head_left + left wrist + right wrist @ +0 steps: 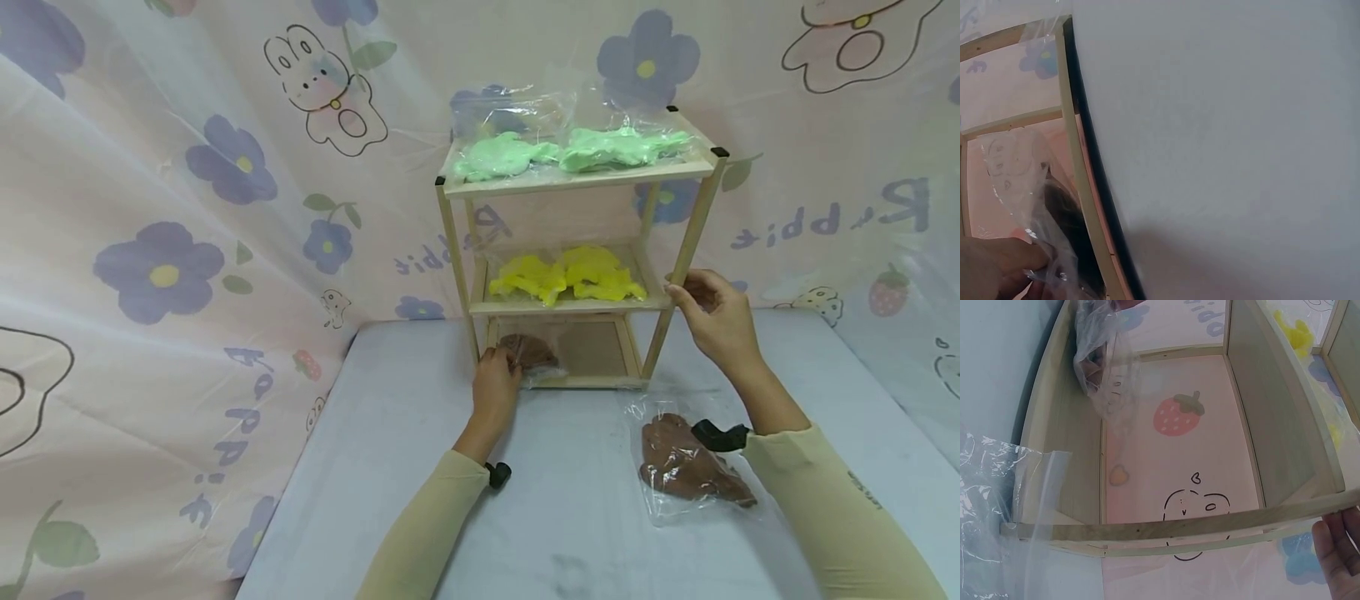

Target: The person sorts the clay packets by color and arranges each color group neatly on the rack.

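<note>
A three-tier wooden shelf rack [577, 308] stands on the white table. At the left of its bottom tier, my left hand [495, 383] pinches a clear plastic bag holding a brown, dough-like lump [531, 352]. The bag's crumpled film [1054, 250] shows between thumb and fingers in the left wrist view. My right hand [716, 321] holds the rack's front right post [693, 229] at middle-tier height; its fingers [1338, 544] touch the wood in the right wrist view. A second bag with a brown lump [686, 458] lies on the table below the right forearm.
Two bags of green material [622, 148] lie on the top tier. Yellow lumps in clear film [596, 273] occupy the middle tier. A printed cloth [285, 225] hangs behind and left of the table [570, 500]. Black straps with small devices [720, 436] sit at both wrists.
</note>
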`<state>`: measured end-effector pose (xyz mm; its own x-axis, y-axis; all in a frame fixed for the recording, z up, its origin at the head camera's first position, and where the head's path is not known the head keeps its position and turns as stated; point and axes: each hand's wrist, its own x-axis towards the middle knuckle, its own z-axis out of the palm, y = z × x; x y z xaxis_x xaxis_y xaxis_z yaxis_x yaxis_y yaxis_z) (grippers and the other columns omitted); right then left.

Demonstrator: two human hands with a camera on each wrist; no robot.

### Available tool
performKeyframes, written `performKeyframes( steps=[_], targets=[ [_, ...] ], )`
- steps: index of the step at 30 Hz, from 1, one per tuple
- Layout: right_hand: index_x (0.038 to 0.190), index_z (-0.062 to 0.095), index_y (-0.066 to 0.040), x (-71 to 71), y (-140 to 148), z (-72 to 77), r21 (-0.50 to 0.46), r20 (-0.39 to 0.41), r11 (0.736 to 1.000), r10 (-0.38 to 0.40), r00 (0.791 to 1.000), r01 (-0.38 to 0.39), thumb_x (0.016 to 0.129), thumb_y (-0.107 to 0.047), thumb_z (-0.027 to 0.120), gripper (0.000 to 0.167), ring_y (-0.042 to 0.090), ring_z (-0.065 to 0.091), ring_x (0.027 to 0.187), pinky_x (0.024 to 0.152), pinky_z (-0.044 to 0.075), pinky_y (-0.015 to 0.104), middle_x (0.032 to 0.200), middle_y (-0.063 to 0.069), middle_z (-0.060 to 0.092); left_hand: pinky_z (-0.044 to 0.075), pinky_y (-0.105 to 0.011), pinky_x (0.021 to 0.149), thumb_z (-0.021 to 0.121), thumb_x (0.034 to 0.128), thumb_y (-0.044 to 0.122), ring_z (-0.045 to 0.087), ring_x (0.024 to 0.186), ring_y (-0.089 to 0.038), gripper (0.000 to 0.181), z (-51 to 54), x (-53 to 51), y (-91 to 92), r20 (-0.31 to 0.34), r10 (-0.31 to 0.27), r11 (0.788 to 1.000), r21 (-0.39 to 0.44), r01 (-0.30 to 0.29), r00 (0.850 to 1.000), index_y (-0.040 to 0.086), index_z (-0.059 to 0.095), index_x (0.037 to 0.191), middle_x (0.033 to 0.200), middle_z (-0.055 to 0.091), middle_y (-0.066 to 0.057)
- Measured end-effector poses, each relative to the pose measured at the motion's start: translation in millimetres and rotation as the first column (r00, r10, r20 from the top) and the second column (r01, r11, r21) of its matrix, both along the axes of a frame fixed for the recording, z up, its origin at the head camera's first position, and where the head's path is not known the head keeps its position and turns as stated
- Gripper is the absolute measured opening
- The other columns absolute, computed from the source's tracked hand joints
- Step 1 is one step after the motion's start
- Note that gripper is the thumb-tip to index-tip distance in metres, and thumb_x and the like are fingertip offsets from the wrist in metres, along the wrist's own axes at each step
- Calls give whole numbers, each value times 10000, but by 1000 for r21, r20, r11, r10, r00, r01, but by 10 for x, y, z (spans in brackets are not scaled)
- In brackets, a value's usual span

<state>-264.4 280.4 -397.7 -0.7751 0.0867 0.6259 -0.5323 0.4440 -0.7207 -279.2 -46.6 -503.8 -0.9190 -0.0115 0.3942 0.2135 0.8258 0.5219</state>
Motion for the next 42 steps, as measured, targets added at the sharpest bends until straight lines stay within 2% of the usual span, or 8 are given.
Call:
performKeyframes(
  steps=[5,15,20,23,27,35,42],
  targets=[
    [1224,720,64,-1,2,-6,-5,-6,1000,3,1000,-3,1060,-150,709,269,-22,656,903,861,507,69,1037,1,757,642,-428,713,841,934,87,733,915,-302,140,-29,-26,-2,31,-8,1000,12,8,999,51,707,955,996,700,-133],
    [1226,715,70,-3,3,7,-4,-4,1000,5,1000,-5,1061,-132,703,261,-20,656,912,869,509,63,1039,-17,746,606,-346,806,812,970,106,668,960,-236,168,-68,-56,-57,124,-93,984,161,72,988,14,718,1075,1036,695,-113],
    [1221,712,78,-7,4,4,-3,-10,1000,3,1000,-3,1060,-122,702,257,-26,654,907,865,506,59,1023,-79,728,602,-352,817,810,964,70,665,960,-254,159,-90,-81,-63,85,-117,979,178,100,990,-4,703,1056,1007,694,-123],
    [1217,711,85,-10,7,0,-3,-14,1000,3,1000,-3,1063,-152,704,283,-27,655,902,862,505,58,1019,-46,737,601,-358,813,807,960,56,664,957,-262,159,-100,-99,-56,67,-111,979,176,98,992,-4,698,1060,1001,688,-125],
    [1219,707,88,-5,3,3,2,-13,1000,0,1000,0,1063,-174,706,305,-31,652,901,863,500,55,1025,8,750,602,-370,823,801,964,50,661,964,-266,175,-98,-106,-45,67,-105,978,188,91,992,-11,697,1091,1022,683,-134],
    [1218,705,93,0,-3,14,5,-20,1000,4,1000,-4,1058,-146,710,287,-29,651,896,857,499,54,1020,0,749,601,-414,880,779,978,53,663,1014,-294,206,-85,-106,-46,70,-116,971,218,99,991,-33,702,1148,1075,689,-163],
    [1213,704,92,-1,2,4,7,-12,1000,-1,1000,1,1056,-135,712,276,-30,647,891,844,496,53,1019,-9,746,614,-438,906,746,1013,90,697,1070,-318,243,-84,-71,-62,72,-106,976,201,89,992,-9,709,1231,1138,711,-173]
  ],
)
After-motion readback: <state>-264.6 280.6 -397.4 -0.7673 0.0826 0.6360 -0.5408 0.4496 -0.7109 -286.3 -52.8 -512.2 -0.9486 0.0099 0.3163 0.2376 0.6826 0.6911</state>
